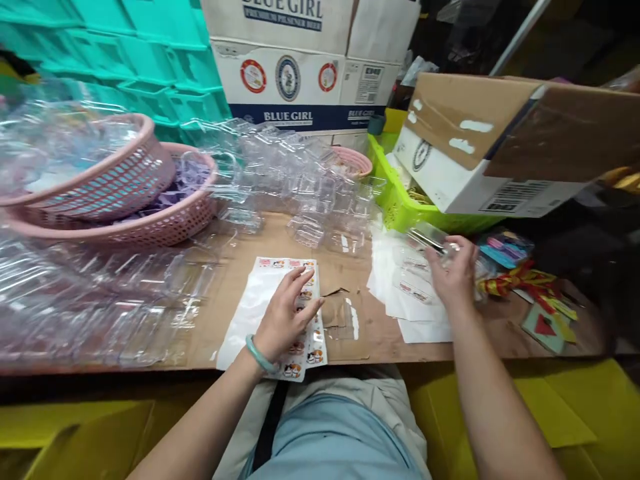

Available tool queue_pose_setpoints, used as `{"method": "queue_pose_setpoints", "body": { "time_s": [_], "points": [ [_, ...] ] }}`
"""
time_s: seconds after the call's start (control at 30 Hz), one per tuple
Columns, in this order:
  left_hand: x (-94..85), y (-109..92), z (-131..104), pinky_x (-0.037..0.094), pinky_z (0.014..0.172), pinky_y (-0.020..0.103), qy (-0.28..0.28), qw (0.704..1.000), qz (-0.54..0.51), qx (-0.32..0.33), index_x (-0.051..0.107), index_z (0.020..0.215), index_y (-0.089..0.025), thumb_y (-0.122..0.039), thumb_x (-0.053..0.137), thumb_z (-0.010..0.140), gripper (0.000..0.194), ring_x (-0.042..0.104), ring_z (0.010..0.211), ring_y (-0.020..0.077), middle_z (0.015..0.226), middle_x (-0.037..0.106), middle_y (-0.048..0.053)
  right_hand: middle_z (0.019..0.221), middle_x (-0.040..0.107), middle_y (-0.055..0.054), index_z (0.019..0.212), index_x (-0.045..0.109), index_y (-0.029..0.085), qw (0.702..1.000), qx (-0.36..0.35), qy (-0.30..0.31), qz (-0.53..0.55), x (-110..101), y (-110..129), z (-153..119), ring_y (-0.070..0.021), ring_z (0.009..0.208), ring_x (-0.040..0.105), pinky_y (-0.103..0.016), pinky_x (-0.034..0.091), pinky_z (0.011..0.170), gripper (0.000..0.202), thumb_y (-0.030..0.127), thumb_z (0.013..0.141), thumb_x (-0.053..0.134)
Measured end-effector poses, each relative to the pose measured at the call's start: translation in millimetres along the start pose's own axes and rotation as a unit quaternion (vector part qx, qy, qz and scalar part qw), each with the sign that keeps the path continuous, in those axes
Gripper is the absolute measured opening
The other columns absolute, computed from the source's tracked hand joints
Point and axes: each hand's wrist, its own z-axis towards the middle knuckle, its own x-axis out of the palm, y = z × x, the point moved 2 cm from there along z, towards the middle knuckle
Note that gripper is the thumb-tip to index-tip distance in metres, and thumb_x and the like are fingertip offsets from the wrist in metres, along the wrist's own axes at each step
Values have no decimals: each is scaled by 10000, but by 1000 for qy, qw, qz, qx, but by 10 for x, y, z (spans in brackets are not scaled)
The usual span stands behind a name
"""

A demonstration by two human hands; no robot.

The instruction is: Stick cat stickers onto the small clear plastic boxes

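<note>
Two pink baskets sit one on the other at the left of a cardboard-covered worktable: the upper basket [160, 160] brims with clear and pale plastic, while the lower basket [173, 227] holds purple shreds. A lime-green bin [395, 203] stands at the back right, its contents partly hidden beneath a tilted carton [450, 133], and clear plastic cases [145, 327] lie massed along the table.

At right, the worker's right hand [454, 273] grips a clear plastic box [425, 237] between thumb and closed-in fingers, the box projecting leftward beyond the fingertips, above white papers [425, 331]. The left hand [283, 317], fingers loosely spread and grasping nothing visible, is over the sticker sheets [315, 350]; how firmly it touches them cannot be told. The box is transparent and glossy, blurred at its edges. The overlapping sheets are white, printed with small orange-and-black cartoon figures, and blank toward the left.
</note>
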Motion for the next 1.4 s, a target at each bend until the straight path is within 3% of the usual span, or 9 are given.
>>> {"method": "queue_pose_setpoints", "body": {
  "time_s": [0.2,0.37,0.57,0.77,0.93,1.13,1.23,1.3,1.4],
  "points": [
    [-709,588,146,410,916,508,-134,947,270,-113,618,1139,-153,-515,730,654,615,506,1051,358,1046,590,149,1329,471,-236,1197,501,167,983,-42,-12,-180,203,-297,62,-357,1328,333,-529,227,1082,508,547,861,480],
    [-837,755,283,444,780,342,-143,954,224,-139,644,766,-170,-355,640,734,187,556,822,216,841,583,62,1352,466,-165,1214,486,188,990,-107,53,-71,622,583,-240,-359,1340,323,-603,234,1070,418,414,867,541],
    [-763,577,238,428,690,282,-200,960,177,-79,593,745,-195,-373,522,841,214,562,696,170,725,610,22,1119,592,-98,1115,576,228,934,-227,223,158,1188,1777,-661,-253,1151,497,-458,390,1020,220,200,912,495],
    [-916,426,142,387,969,377,-266,950,164,12,584,769,-206,-341,517,865,178,542,1119,248,1133,623,110,1242,563,-138,1261,521,176,909,-173,327,194,1586,1959,-677,-267,1176,486,-438,386,1024,410,256,863,580],
    [-1000,300,92,464,832,347,-174,975,-125,-61,547,875,-182,-430,550,851,249,625,956,224,1050,675,109,1121,609,-52,1241,539,216,853,-35,438,281,1549,1783,-457,-200,1046,564,-374,431,953,417,257,828,582],
    [-1146,17,254,416,932,390,-36,997,6,-71,665,1021,-196,-429,763,651,449,571,1057,256,1115,666,84,927,587,0,1349,423,246,754,-78,567,324,1203,1922,-103,-147,830,589,-285,493,775,539,211,829,560],
    [-1041,-21,295,463,709,314,111,977,-120,-139,712,814,-166,-428,712,705,283,606,761,196,825,699,54,997,606,-31,1259,506,247,839,-124,449,283,1132,2016,-77,-191,947,583,-345,473,874,433,202,833,570],
    [-948,7,280,424,593,262,87,953,-225,-183,703,772,-159,-421,706,715,268,558,617,143,717,667,23,1051,606,-65,1127,590,234,924,-135,281,221,1087,2052,-163,-239,1055,544,-410,418,961,283,223,844,586],
    [-796,69,217,385,548,235,37,921,-320,-220,695,787,-158,-391,705,723,242,519,560,113,678,636,3,1064,616,-89,1039,640,228,956,-143,185,178,1049,2092,-427,-272,1067,533,-433,410,957,229,331,835,646]
  ]
}}
